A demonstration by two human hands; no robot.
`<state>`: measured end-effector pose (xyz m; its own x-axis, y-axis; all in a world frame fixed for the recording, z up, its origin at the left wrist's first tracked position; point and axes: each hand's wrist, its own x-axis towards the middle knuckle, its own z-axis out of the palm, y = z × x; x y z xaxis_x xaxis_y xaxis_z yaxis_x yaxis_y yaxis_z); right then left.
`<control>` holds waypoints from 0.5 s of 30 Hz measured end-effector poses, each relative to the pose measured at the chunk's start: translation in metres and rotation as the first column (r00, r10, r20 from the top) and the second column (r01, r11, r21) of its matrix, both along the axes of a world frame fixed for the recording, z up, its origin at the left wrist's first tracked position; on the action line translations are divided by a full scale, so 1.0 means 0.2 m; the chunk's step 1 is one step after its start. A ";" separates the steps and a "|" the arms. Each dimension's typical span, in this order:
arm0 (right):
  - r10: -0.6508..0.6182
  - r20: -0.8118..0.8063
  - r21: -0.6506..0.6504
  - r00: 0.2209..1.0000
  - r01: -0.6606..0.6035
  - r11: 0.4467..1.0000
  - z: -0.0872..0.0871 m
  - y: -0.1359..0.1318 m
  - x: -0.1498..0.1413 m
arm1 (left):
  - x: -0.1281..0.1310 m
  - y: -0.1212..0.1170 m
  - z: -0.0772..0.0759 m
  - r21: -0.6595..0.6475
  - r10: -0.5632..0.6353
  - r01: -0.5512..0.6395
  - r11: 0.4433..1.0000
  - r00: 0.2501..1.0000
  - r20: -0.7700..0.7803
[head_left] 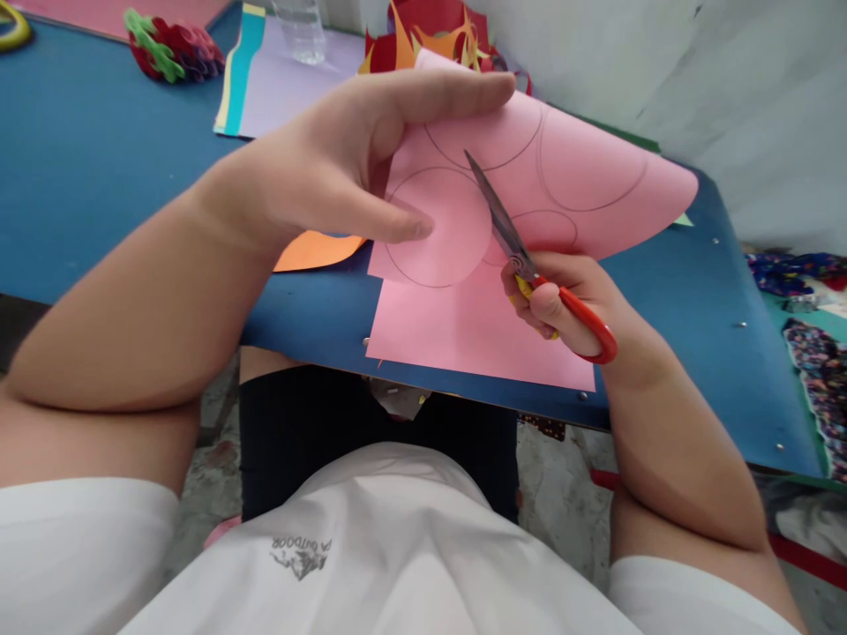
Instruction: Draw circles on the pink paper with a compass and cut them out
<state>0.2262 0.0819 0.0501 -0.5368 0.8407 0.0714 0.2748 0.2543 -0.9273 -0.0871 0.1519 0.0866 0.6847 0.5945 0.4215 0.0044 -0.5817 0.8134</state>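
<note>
A sheet of pink paper (595, 194) with several circles drawn on it in dark line is held up and curls over at the right. My left hand (350, 159) grips its left side, thumb on the near face and fingers along the top; the other fingers are hidden behind the sheet. My right hand (569, 291) holds red and yellow scissors (506, 225), their blades pointing up and left beside the lower left circle. The blades look nearly closed, lying along a cut edge. The lower part of the pink paper (450, 326) hangs near the table's front edge.
On the blue table (99, 168) are orange paper (321, 251), lilac paper (304, 84), a clear cup (301, 31), crinkled green and red paper pieces (176, 48) and red-orange scraps (437, 35). A wall (662, 70) stands behind. Patterned fabric (817, 379) lies at the right.
</note>
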 end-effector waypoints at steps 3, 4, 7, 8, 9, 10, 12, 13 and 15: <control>-0.005 0.015 -0.008 1.000 0.005 1.000 0.02 -0.01 0.00 | 0.00 0.00 0.00 0.010 -0.010 0.010 1.000 1.000 -0.023; -0.004 0.022 -0.007 1.000 0.004 1.000 0.03 -0.01 -0.01 | -0.01 0.00 0.01 -0.005 -0.014 0.013 1.000 0.999 -0.029; 0.003 0.048 -0.012 0.999 -0.003 1.000 0.04 -0.01 -0.01 | -0.02 0.01 0.01 -0.063 -0.021 0.019 0.998 0.999 -0.029; 0.006 0.046 -0.015 0.999 -0.005 1.000 0.03 -0.01 -0.01 | -0.02 0.02 0.00 -0.072 -0.027 0.025 0.997 0.999 -0.025; 0.007 0.042 -0.020 0.999 -0.006 1.000 0.03 -0.01 -0.01 | -0.02 0.02 0.00 -0.076 -0.034 0.033 0.997 0.999 -0.021; 0.009 0.032 -0.023 0.999 -0.008 1.000 0.03 -0.01 0.00 | -0.03 0.03 0.00 -0.077 -0.045 0.044 0.996 0.999 -0.016; 0.014 0.015 -0.024 1.000 -0.014 1.000 0.02 -0.01 0.00 | -0.03 0.03 -0.01 -0.077 -0.064 0.063 0.995 0.998 -0.010; 0.017 0.013 -0.024 1.000 -0.017 1.000 0.02 0.00 0.01 | -0.04 0.03 -0.01 -0.079 -0.070 0.069 0.994 0.997 -0.012; 0.018 0.026 -0.034 0.999 -0.017 0.999 0.02 0.00 0.01 | -0.04 0.03 -0.01 -0.093 -0.076 0.074 0.993 0.997 -0.021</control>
<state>0.2289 0.0810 0.0545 -0.5529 0.8327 0.0284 0.2951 0.2276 -0.9280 -0.0954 0.1585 0.0851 0.7386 0.5762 0.3499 -0.0157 -0.5043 0.8634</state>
